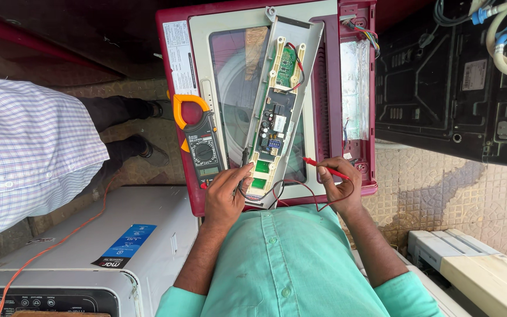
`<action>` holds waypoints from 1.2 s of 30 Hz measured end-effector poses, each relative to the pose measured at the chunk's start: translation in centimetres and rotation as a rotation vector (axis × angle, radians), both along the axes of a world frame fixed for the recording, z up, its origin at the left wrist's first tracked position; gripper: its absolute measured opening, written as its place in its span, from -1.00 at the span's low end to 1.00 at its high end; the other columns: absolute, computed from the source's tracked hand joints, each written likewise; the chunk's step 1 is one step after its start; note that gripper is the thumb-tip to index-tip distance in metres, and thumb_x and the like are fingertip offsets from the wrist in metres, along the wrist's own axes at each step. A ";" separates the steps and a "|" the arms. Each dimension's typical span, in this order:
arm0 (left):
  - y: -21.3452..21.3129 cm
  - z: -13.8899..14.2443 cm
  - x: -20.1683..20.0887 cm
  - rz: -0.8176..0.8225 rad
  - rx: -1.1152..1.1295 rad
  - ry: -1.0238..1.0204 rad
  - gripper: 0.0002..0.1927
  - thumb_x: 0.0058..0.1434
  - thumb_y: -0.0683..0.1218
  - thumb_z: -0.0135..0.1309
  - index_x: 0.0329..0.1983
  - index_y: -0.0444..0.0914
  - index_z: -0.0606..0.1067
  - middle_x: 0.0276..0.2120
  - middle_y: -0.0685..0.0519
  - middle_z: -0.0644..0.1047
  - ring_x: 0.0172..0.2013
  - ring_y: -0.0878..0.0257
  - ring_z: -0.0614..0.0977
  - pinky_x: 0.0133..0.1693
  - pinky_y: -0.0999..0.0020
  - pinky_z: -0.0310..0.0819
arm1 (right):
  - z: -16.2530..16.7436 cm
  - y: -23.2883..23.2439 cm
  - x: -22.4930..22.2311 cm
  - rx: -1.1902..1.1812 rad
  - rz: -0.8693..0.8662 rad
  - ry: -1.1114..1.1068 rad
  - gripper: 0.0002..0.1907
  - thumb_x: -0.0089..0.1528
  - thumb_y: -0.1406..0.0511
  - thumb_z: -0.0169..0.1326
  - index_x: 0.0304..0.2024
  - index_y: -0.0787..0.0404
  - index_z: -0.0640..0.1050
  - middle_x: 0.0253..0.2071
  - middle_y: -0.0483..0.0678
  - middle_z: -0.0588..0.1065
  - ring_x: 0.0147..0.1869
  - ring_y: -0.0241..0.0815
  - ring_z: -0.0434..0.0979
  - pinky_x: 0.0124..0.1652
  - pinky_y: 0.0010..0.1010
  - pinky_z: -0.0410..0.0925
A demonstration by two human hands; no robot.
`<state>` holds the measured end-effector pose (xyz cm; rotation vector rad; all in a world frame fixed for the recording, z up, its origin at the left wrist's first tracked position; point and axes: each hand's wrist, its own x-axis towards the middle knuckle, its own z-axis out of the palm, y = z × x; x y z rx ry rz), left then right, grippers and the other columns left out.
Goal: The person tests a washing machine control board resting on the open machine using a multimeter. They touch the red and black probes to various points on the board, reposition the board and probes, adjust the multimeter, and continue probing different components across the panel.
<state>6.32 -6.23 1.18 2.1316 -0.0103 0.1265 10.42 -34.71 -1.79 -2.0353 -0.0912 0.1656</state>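
My left hand pinches the black probe, fingers closed round its shaft, tip up on the circuit board in the middle of the frame. My right hand is closed on the red probe, its tip pointing left, just short of the board's lower end. The board sits in a long white housing lying tilted across the maroon washer lid. One clamp meter with an orange jaw lies just left of the housing, by my left hand. Two leads, red and black, loop between my hands; where they reach the meter is hidden. At left stands another person in a checked shirt, cut off by the edge, two shoes showing. A white appliance fills the lower left, a dark one the upper right.
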 end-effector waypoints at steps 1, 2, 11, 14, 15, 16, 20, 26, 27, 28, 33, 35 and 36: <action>0.0 0.0 -0.2 0.002 0.000 0.023 -0.70 0.33 -0.15 0.16 0.12 -0.22 0.57 -0.21 0.00 0.63 -0.19 0.09 0.67 -0.14 0.20 0.57 | -0.5 -0.4 -0.2 -0.004 0.011 -0.036 -0.88 0.40 0.34 0.14 -0.21 0.28 0.55 -0.28 -0.06 0.57 -0.26 -0.32 0.57 -0.22 -0.47 0.44; 0.0 0.0 -0.3 0.004 -0.004 0.036 -0.71 0.34 -0.14 0.16 0.11 -0.23 0.57 -0.22 0.00 0.63 -0.19 0.10 0.67 -0.14 0.21 0.57 | -0.9 -0.8 -0.4 -0.001 -0.014 0.010 -0.88 0.40 0.34 0.13 -0.21 0.28 0.55 -0.32 -0.06 0.56 -0.28 -0.33 0.57 -0.23 -0.48 0.44; -1.1 -0.3 1.5 0.119 -0.254 0.128 -0.65 0.47 -0.01 0.03 0.18 -0.32 0.53 -0.19 -0.05 0.64 -0.16 0.19 0.71 -0.12 0.31 0.58 | -2.6 0.8 1.1 0.427 -0.257 0.251 -0.87 0.39 0.39 0.08 -0.03 0.31 0.50 -0.31 -0.11 0.51 -0.27 -0.39 0.47 -0.21 -0.56 0.40; -1.5 -0.6 3.3 0.120 -0.278 0.136 -0.63 0.47 -0.01 0.02 0.20 -0.34 0.51 -0.19 -0.06 0.64 -0.15 0.17 0.72 -0.12 0.30 0.59 | -2.1 1.9 2.7 0.455 -0.260 0.239 -0.85 0.40 0.39 0.08 0.00 0.33 0.51 -0.30 -0.08 0.51 -0.27 -0.38 0.46 -0.20 -0.55 0.39; -1.7 -0.6 3.9 0.118 -0.292 0.127 -0.64 0.48 -0.02 0.01 0.20 -0.34 0.51 -0.18 -0.06 0.64 -0.13 0.17 0.72 -0.10 0.30 0.60 | -1.8 2.3 3.2 0.479 -0.269 0.215 -0.84 0.41 0.38 0.07 0.02 0.33 0.51 -0.29 -0.08 0.52 -0.26 -0.38 0.47 -0.19 -0.55 0.40; -2.0 -0.5 4.5 0.117 -0.307 0.118 -0.64 0.48 -0.02 0.00 0.20 -0.34 0.51 -0.18 -0.06 0.65 -0.11 0.16 0.73 -0.08 0.30 0.61 | -1.5 2.6 3.7 0.501 -0.278 0.191 -0.83 0.42 0.37 0.05 0.03 0.33 0.50 -0.27 -0.07 0.53 -0.26 -0.38 0.48 -0.17 -0.55 0.41; -2.6 -0.1 7.3 0.130 -0.284 0.093 -0.66 0.51 -0.03 -0.03 0.21 -0.31 0.50 -0.15 -0.06 0.65 -0.09 0.16 0.74 -0.05 0.29 0.59 | -0.7 4.2 6.6 0.652 -0.324 0.214 -0.73 0.45 0.29 -0.01 0.07 0.36 0.54 -0.20 0.02 0.60 -0.28 -0.34 0.52 -0.25 -0.53 0.40; -3.1 0.8 9.8 0.152 -0.340 0.167 -0.66 0.51 -0.01 -0.04 0.21 -0.27 0.51 -0.16 -0.04 0.65 -0.09 0.22 0.72 -0.04 0.33 0.61 | 0.3 6.1 9.4 0.730 -0.337 0.298 -0.69 0.45 0.25 0.01 0.09 0.36 0.55 -0.15 0.07 0.62 -0.26 -0.31 0.57 -0.24 -0.52 0.43; -3.1 0.8 10.1 0.163 -0.394 0.174 -0.65 0.51 0.00 -0.04 0.21 -0.27 0.51 -0.15 -0.03 0.65 -0.10 0.23 0.71 -0.04 0.35 0.62 | 0.4 6.4 9.5 0.726 -0.350 0.315 -0.69 0.44 0.24 0.01 0.09 0.36 0.55 -0.16 0.06 0.63 -0.27 -0.31 0.58 -0.25 -0.52 0.44; -3.2 0.7 10.2 0.174 -0.447 0.181 -0.64 0.51 0.01 -0.04 0.22 -0.27 0.51 -0.15 -0.02 0.64 -0.11 0.25 0.70 -0.03 0.36 0.63 | 0.5 6.5 9.7 0.722 -0.362 0.331 -0.68 0.44 0.23 0.01 0.08 0.35 0.55 -0.17 0.06 0.63 -0.27 -0.31 0.58 -0.25 -0.52 0.44; -3.2 0.5 10.5 0.208 -0.559 0.253 -0.61 0.51 0.03 -0.05 0.25 -0.27 0.49 -0.15 0.02 0.65 -0.11 0.32 0.67 0.00 0.39 0.62 | 0.5 6.9 10.0 0.690 -0.398 0.402 -0.66 0.44 0.20 0.01 0.11 0.32 0.54 -0.16 0.04 0.63 -0.25 -0.34 0.58 -0.21 -0.53 0.44; -3.1 0.5 10.5 0.221 -0.606 0.268 -0.60 0.51 0.03 -0.05 0.26 -0.28 0.49 -0.15 0.02 0.65 -0.11 0.33 0.66 0.00 0.39 0.60 | 0.4 6.9 10.2 0.700 -0.398 0.419 -0.65 0.44 0.19 0.01 0.11 0.32 0.53 -0.16 0.03 0.63 -0.26 -0.34 0.58 -0.21 -0.53 0.43; -3.1 0.5 10.6 0.225 -0.625 0.274 -0.60 0.51 0.03 -0.05 0.26 -0.29 0.49 -0.15 0.02 0.64 -0.11 0.33 0.65 0.00 0.40 0.60 | 0.3 7.0 10.4 0.705 -0.400 0.426 -0.65 0.44 0.18 0.01 0.11 0.32 0.53 -0.16 0.03 0.63 -0.26 -0.33 0.58 -0.22 -0.53 0.42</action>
